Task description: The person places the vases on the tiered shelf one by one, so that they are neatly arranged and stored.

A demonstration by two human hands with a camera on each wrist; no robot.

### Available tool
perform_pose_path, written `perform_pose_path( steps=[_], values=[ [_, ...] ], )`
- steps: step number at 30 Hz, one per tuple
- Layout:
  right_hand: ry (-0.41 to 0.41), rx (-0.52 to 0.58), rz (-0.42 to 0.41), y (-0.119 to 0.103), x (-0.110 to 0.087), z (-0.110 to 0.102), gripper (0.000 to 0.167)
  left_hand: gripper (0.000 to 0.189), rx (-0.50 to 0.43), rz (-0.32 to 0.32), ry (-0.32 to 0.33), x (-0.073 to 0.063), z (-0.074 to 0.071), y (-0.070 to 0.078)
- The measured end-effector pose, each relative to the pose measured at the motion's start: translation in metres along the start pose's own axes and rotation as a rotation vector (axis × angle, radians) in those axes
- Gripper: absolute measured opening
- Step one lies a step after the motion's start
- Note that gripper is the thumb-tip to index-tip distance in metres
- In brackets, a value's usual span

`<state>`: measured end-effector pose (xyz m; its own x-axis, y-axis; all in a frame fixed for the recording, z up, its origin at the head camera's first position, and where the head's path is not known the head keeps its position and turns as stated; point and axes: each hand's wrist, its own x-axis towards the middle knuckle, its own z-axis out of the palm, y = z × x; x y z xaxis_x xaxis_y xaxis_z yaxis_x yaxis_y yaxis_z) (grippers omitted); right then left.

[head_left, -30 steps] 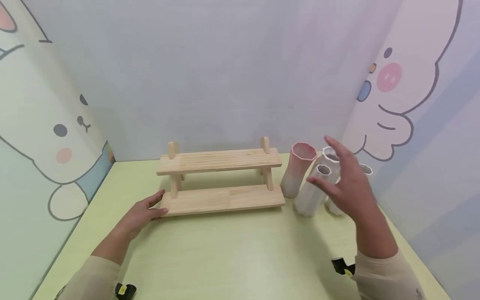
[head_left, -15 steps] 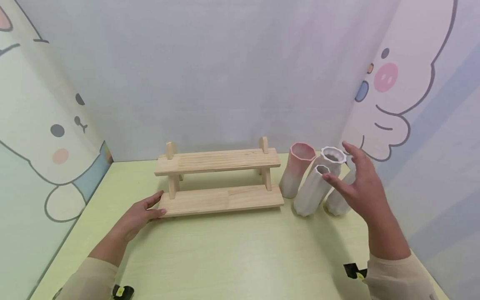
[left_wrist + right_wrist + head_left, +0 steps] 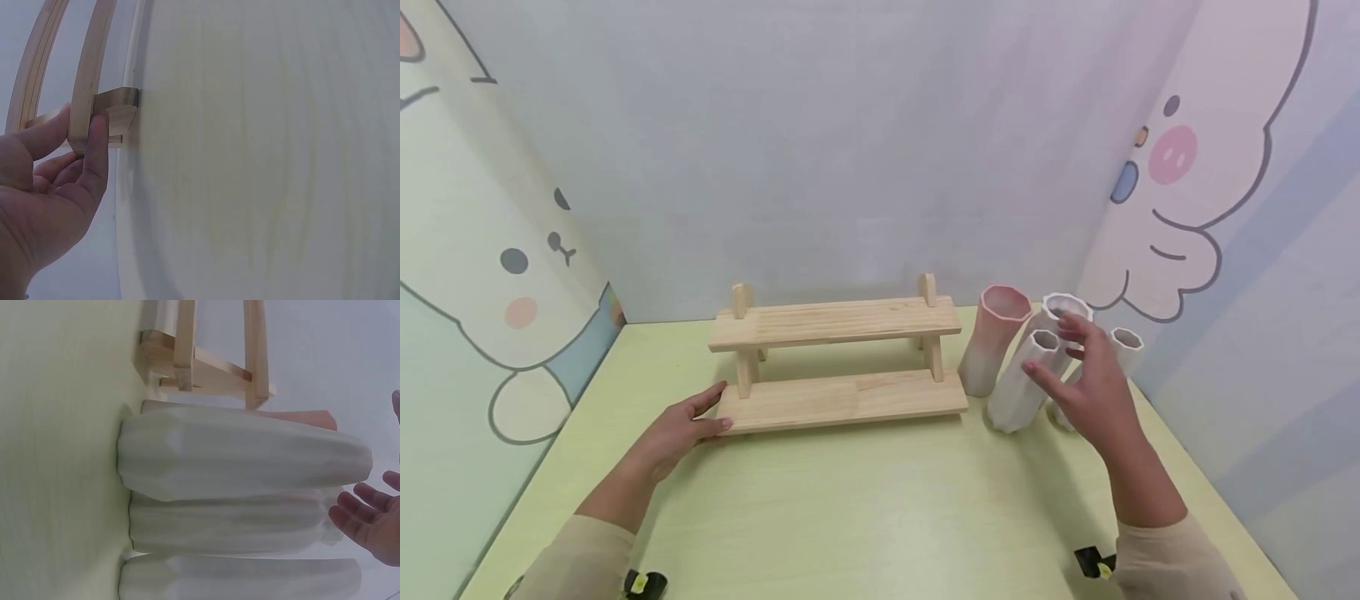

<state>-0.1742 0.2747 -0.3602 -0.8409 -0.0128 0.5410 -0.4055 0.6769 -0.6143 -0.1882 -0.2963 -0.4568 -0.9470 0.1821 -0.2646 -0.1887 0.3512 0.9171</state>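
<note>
Got left hand (image 3: 677, 429) clamped on the left end of the lower shelf (image 3: 842, 402) of the wooden stand (image 3: 838, 320), with board between thumb and fingers. Holding right hand (image 3: 1097, 393) near the rims of front white vase (image 3: 1015, 393) and rear white vase (image 3: 1067, 305), with thumb and fingers apart; can't tell contact. See pink-and-white vase (image 3: 988, 346) just right of stand, right white vase (image 3: 1131, 353) behind right hand, all upright on green surface (image 3: 865, 500).
</note>
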Motion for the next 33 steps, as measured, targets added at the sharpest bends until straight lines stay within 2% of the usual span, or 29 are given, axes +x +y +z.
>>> perform_pose_path(
  steps=[8, 13, 22, 28, 33],
  values=[
    [0.0, 0.091, 0.102, 0.01, -0.003, 0.014, 0.077, 0.088, -0.004, 0.001, -0.005, 0.0, 0.001, 0.001],
    [-0.019, 0.086, 0.196, 0.012, -0.004, 0.02, 0.074, 0.088, 0.011, -0.008, 0.0, 0.0, 0.001, 0.002],
    [-0.06, 0.066, 0.27, 0.018, -0.002, 0.029, 0.071, 0.088, 0.008, -0.014, -0.002, 0.001, 0.001, 0.003],
    [-0.019, 0.0, 0.315, 0.018, -0.001, 0.033, 0.059, 0.087, 0.003, -0.021, 0.0, 0.001, 0.001, 0.002],
    [0.047, 0.064, 0.3, 0.018, -0.002, 0.04, 0.044, 0.088, 0.008, -0.022, 0.004, 0.0, 0.002, 0.002]
  ],
)
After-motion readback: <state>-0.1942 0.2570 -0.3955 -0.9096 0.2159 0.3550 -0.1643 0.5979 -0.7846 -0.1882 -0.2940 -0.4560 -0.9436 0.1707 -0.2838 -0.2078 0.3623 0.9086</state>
